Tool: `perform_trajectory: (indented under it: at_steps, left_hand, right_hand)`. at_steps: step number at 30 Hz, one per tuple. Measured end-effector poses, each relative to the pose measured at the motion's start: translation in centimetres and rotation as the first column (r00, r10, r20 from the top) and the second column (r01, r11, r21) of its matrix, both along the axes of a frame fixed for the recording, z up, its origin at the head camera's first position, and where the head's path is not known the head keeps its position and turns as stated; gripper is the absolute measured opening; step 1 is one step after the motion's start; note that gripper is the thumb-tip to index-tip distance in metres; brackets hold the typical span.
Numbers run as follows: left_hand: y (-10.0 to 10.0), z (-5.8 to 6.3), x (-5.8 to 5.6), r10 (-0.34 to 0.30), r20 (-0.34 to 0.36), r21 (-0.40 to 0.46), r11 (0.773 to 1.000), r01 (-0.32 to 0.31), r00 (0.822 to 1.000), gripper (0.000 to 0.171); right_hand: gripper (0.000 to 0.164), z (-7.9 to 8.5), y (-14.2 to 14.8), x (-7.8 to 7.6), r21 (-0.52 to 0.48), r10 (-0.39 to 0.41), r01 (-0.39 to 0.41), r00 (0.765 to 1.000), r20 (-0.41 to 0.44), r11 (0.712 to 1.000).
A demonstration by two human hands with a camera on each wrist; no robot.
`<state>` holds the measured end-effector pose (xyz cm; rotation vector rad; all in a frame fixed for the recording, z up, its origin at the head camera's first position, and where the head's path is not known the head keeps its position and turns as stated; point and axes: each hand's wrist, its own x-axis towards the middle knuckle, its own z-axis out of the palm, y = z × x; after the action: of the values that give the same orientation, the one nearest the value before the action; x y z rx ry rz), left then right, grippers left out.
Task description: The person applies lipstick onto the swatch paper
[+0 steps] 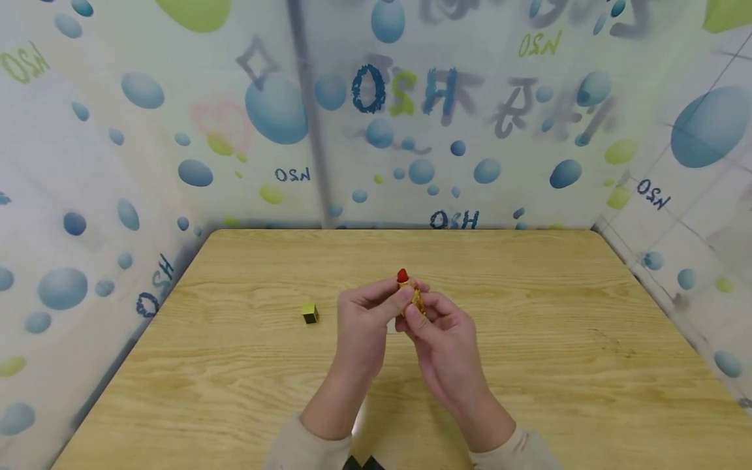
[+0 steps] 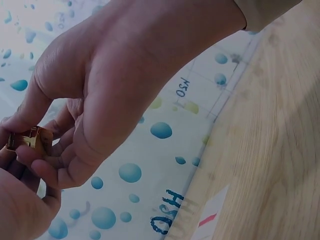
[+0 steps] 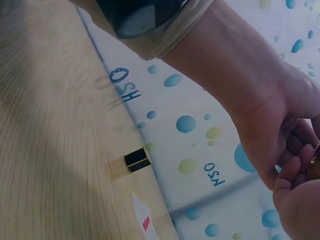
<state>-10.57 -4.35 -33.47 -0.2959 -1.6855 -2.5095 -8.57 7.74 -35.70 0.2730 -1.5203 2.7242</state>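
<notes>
Both hands are together over the middle of the table around a lipstick [image 1: 402, 276], its red tip pointing up. Thumb and fingers of my left hand [image 1: 365, 320] pinch the gold tube just below the red tip. My right hand [image 1: 448, 336] grips the lower gold part, thumb pressed against it. In the left wrist view, the shiny gold tube [image 2: 31, 140] shows between the fingers, partly covered. Only a sliver of gold lipstick tube [image 3: 313, 169] appears at the edge of the right wrist view.
A small black and gold cap [image 1: 310, 313] stands on the wooden table [image 1: 235, 365], left of the hands. Beneath the hands lies a white paper strip [image 2: 216, 205] with a red smear on it. Patterned sheeting [image 1: 376, 183] encloses the table's back and sides.
</notes>
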Motion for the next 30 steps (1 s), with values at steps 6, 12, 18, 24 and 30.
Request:
perform_trajectory:
  at_steps: [6, 12, 18, 24, 30]
  left_hand:
    - [0.2, 0.09, 0.16, 0.057, 0.036, 0.042, 0.997, -0.058, 0.998, 0.026]
    - [0.29, 0.02, 0.14, 0.059, 0.033, 0.065, 0.996, -0.061, 0.998, 0.027]
    - [0.34, 0.09, 0.26, 0.072, 0.035, 0.08, 0.994, -0.075, 0.997, 0.021]
    - [0.54, 0.34, 0.43, 0.1, 0.023, 0.097, 0.99, -0.102, 0.995, 0.022]
    - [0.87, 0.32, 0.47, 0.135, 0.059, 0.109, 0.984, -0.141, 0.989, 0.023]
  right_hand:
    - [0.025, -0.18, -0.39, -0.08, 0.012, -0.099, 0.1, 0.993, -0.066, 0.995]
    - [0.029, -0.28, -0.64, -0.07, 0.011, -0.165, 0.167, 0.981, -0.106, 0.986]
    - [0.032, -0.45, -0.74, -0.07, 0.022, -0.203, 0.207, 0.971, -0.124, 0.978]
    - [0.038, -0.63, -0.79, -0.09, 0.048, -0.248, 0.258, 0.956, -0.156, 0.965]
    - [0.032, -0.95, -0.83, -0.16, 0.096, -0.296, 0.32, 0.933, -0.204, 0.942]
